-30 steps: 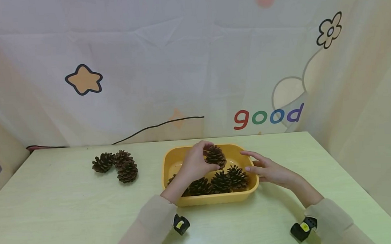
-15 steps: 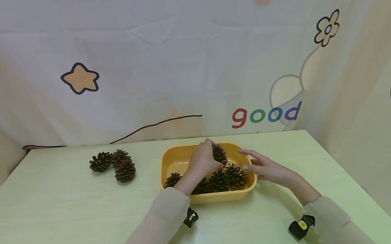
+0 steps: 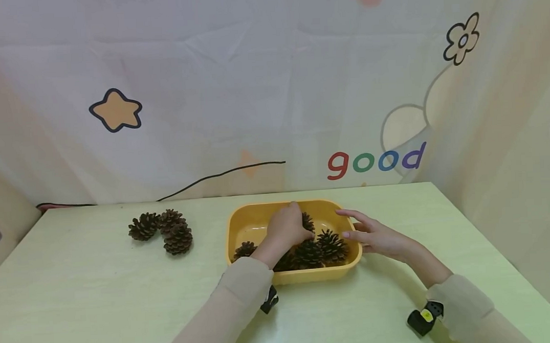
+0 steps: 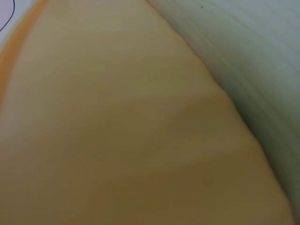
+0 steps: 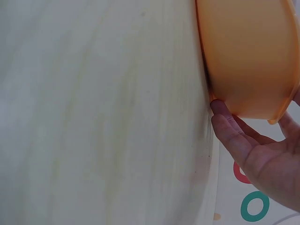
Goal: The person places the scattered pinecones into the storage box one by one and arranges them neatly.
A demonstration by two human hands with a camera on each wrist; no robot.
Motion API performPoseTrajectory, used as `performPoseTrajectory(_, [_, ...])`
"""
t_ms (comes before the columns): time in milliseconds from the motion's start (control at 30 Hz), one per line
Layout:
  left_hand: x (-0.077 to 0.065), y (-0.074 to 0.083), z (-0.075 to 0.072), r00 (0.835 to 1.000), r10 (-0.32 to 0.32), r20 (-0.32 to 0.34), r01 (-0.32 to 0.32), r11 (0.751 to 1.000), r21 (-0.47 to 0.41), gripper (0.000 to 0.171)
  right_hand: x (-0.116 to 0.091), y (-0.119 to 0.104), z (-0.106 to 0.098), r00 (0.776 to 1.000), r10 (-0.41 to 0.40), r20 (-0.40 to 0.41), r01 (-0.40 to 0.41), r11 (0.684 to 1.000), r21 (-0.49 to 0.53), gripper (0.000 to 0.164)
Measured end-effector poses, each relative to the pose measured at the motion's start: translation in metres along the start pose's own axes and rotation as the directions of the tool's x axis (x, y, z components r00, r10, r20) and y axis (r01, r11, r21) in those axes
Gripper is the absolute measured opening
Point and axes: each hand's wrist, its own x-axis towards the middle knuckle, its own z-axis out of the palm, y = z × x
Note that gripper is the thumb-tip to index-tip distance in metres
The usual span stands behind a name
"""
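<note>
My left hand [image 3: 286,226] reaches down into a yellow plastic basin [image 3: 316,276] in the head view. Between its thumb and fingers it holds a brown pine cone [image 3: 308,222], partly hidden by the hand. Several more pine cones [image 3: 332,247] lie along the basin's near side. At the right end, my right hand [image 3: 383,240] rests against the basin with fairly straight fingers, the thumb and index tips at the rim. The right wrist view shows other fingers [image 5: 229,126] against the outer wall, low by the tabletop. Basin wall [image 4: 117,122] fills most of the left wrist view.
Three pine cones [image 3: 177,239] sit in a cluster on the pale green table [image 3: 77,292], left of the basin. A printed cloth [image 3: 198,108] hangs behind the table's far edge and along its sides. Both wrists wear small black cameras [image 3: 422,322].
My left hand has lowered the pine cone deeper into the basin, and its wrist has shifted slightly right. The right hand stays at the basin's right end.
</note>
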Motion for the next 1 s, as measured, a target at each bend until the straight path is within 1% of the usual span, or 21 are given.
performPoseTrajectory(133, [0.000,-0.002,0.000,1.000,0.010,0.007,-0.010,0.999,-0.031,0.026,0.000,0.000,0.001,1.000,0.000,0.003,0.000,1.000,0.003,0.067])
performPoseTrajectory(200, [0.000,-0.002,0.000,1.000,0.023,0.010,-0.022,0.999,-0.049,0.024,0.000,0.000,0.001,1.000,0.002,0.004,-0.002,1.000,0.007,0.066])
performPoseTrajectory(333, [0.001,-0.002,0.000,0.999,0.043,0.030,-0.041,0.997,-0.061,0.029,-0.001,-0.002,0.001,1.000,-0.008,0.012,0.008,1.000,0.003,0.067])
performPoseTrajectory(367, [0.001,-0.001,0.001,0.998,0.047,0.046,-0.044,0.996,-0.071,0.027,-0.001,-0.002,0.001,1.000,-0.009,0.011,0.009,1.000,0.004,0.067])
performPoseTrajectory(433, [0.003,0.001,0.002,0.995,0.058,0.083,-0.050,0.995,-0.090,0.017,-0.002,-0.003,0.001,1.000,-0.018,0.015,0.018,1.000,0.004,0.067])
performPoseTrajectory(467, [0.003,0.002,0.002,0.992,0.067,0.106,-0.055,0.993,-0.105,0.019,-0.002,-0.003,0.001,1.000,-0.020,0.015,0.020,1.000,0.005,0.067])
performPoseTrajectory(533, [0.004,0.004,0.003,0.984,0.097,0.152,-0.075,0.987,-0.145,0.032,-0.003,-0.004,0.001,1.000,-0.024,0.017,0.024,1.000,0.010,0.067])
performPoseTrajectory(600, [0.005,0.006,0.005,0.973,0.141,0.182,-0.109,0.978,-0.176,0.041,-0.003,-0.004,0.001,1.000,-0.023,0.018,0.023,1.000,0.013,0.067])
performPoseTrajectory(667, [0.005,0.007,0.006,0.962,0.178,0.206,-0.137,0.970,-0.201,0.041,-0.003,-0.005,0.001,1.000,-0.021,0.019,0.021,1.000,0.013,0.068])
performPoseTrajectory(733, [0.005,0.008,0.007,0.955,0.202,0.219,-0.156,0.966,-0.208,0.040,-0.003,-0.005,0.001,1.000,-0.021,0.018,0.021,1.000,0.012,0.068])
performPoseTrajectory(767, [0.004,0.009,0.007,0.952,0.209,0.222,-0.164,0.965,-0.205,0.040,-0.003,-0.004,0.001,1.000,-0.021,0.018,0.021,1.000,0.010,0.068])
performPoseTrajectory(867, [0.003,0.010,0.006,0.949,0.211,0.236,-0.163,0.965,-0.208,0.041,-0.003,-0.003,0.001,1.000,-0.023,0.018,0.023,1.000,0.012,0.068])
performPoseTrajectory(933, [0.002,0.010,0.006,0.950,0.204,0.237,-0.155,0.966,-0.208,0.042,-0.003,-0.002,0.001,1.000,-0.025,0.018,0.025,1.000,0.012,0.068])
performPoseTrajectory(1000, [0.001,0.010,0.005,0.955,0.190,0.230,-0.139,0.965,-0.222,0.043,-0.002,-0.001,0.001,1.000,-0.022,0.017,0.022,1.000,0.014,0.068])
